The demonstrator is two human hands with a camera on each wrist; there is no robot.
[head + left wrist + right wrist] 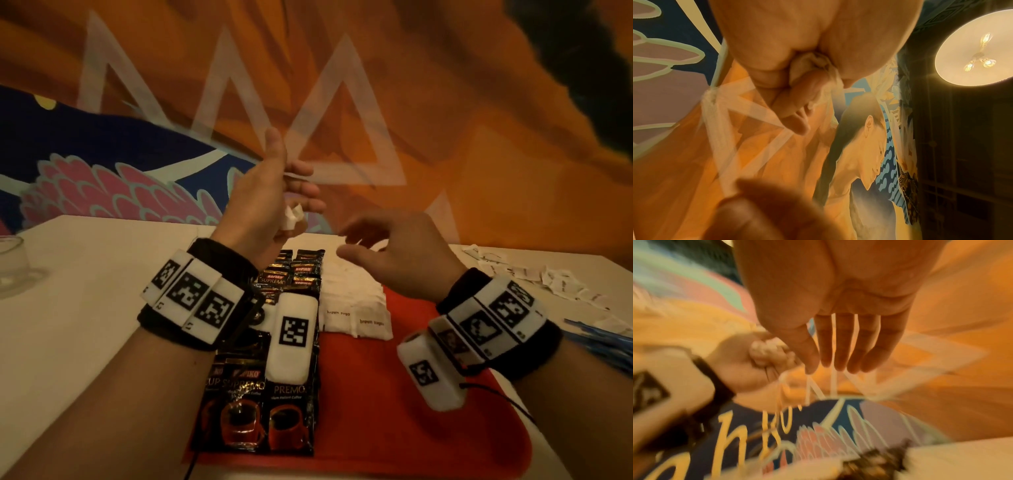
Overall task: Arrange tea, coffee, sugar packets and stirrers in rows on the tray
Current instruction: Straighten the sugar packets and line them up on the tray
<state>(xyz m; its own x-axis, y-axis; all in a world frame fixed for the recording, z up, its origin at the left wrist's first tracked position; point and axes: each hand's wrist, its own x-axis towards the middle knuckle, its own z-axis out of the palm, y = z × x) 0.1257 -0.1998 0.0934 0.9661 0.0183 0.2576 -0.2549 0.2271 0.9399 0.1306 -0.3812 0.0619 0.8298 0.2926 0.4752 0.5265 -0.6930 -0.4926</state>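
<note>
Left hand point(274, 192) raised above the table, palm turned toward the right, thumb up, upper fingers loosely extended; lower fingers curl round a crumpled white wad point(291, 216), pressed into the palm, as the left wrist view confirms point(812, 69). What the wad is cannot be told. Right hand point(394, 253) hovers just right of and below that grip, palm down, fingers slack and spread, holding nothing; its fingertips point(830, 360) point toward the left hand without touching. Directly below the grip: red tray point(394, 394) on a white table point(85, 308). On the tray, black coffee sachets point(260, 397) fill the left column; white sugar packets point(356, 311) lie in rows beside them. Loose white packets point(548, 277) and blue stirrers point(596, 334) sit on the table well right of the right hand. Glass point(10, 257) at far left. Behind, an orange mural wall point(479, 137); ceiling lamp point(974, 48) above.
</note>
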